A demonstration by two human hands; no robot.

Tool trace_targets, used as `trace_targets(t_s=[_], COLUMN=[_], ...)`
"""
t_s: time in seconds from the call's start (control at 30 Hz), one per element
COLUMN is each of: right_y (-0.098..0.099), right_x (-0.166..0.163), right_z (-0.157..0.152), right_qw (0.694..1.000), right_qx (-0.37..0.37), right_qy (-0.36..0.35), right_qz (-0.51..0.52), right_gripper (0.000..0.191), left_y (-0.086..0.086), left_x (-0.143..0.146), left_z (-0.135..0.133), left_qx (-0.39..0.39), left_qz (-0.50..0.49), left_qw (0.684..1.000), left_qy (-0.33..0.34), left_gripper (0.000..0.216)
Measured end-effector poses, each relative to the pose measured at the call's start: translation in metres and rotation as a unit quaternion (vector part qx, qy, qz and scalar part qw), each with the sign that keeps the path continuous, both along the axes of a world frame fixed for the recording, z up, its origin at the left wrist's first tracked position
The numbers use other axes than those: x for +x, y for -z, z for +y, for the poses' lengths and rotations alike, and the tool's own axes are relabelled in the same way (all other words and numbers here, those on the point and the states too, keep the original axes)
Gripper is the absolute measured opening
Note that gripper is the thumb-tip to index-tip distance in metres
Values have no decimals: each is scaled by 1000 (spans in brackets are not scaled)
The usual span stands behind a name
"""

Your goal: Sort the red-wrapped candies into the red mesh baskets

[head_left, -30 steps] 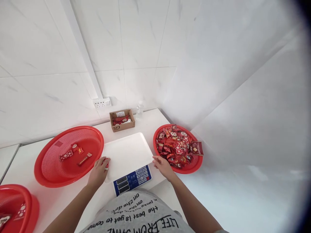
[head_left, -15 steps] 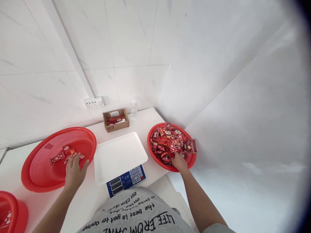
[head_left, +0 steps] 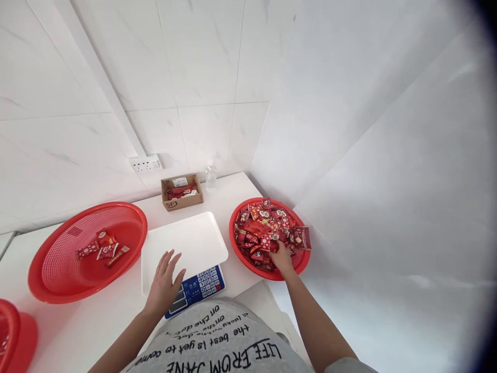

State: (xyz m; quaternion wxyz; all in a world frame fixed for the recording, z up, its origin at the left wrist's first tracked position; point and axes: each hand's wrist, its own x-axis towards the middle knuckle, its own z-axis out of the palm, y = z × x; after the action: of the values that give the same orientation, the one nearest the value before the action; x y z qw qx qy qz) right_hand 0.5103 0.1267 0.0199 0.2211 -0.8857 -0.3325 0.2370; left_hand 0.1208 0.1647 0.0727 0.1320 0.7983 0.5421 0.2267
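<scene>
My left hand hovers over the near left part of a white weighing tray, fingers spread and holding nothing. Under it, the blue keypad of the scale is partly covered by my hand. On the right, a round red basket is heaped with small red snack packets. My right hand reaches into its near side, fingers closed on a red snack packet; the fingertips are partly hidden among the packets. A larger dark red packet lies across the basket's right rim.
A wide red basket at left holds several packets. Part of another red basket shows at the lower left. Behind the scale stand a small cardboard box with red packets and a clear bottle. Walls border the table behind and right.
My left hand has moved right, from the wide left basket to above the weighing tray, and a packet now lies in that basket where it was. My right hand stays in the right basket.
</scene>
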Motion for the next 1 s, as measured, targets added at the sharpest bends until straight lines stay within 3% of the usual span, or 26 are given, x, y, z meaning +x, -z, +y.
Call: trace_targets(t_s=[0.13, 0.33, 0.5, 0.7, 0.87, 1.0], right_y=[7, 8, 1, -36, -72, -93], right_x=[8, 12, 30, 41, 15, -33], right_z=[-1, 2, -6, -18, -20, -16], right_qw=[996, 997, 992, 987, 974, 957], right_qx=[56, 55, 108, 154, 223, 268], right_qy=[-28, -34, -51, -48, -36, -49], right_qz=[59, 36, 42, 19, -26, 98], right_gripper=[57, 53, 40, 38, 36, 40], left_y=[3, 1, -3, -7, -14, -29], left_x=[16, 33, 35, 34, 37, 41], left_z=[-7, -17, -24, -24, -21, -19], left_qx=[-15, -37, -50, -77, -113, -259], left_qz=[-14, -20, -24, -26, -58, -102], left_qw=[1000, 999, 998, 997, 991, 959], left_qy=[0, -2, -6, 4, 37, 59], left_gripper=[40, 39, 37, 37, 35, 38])
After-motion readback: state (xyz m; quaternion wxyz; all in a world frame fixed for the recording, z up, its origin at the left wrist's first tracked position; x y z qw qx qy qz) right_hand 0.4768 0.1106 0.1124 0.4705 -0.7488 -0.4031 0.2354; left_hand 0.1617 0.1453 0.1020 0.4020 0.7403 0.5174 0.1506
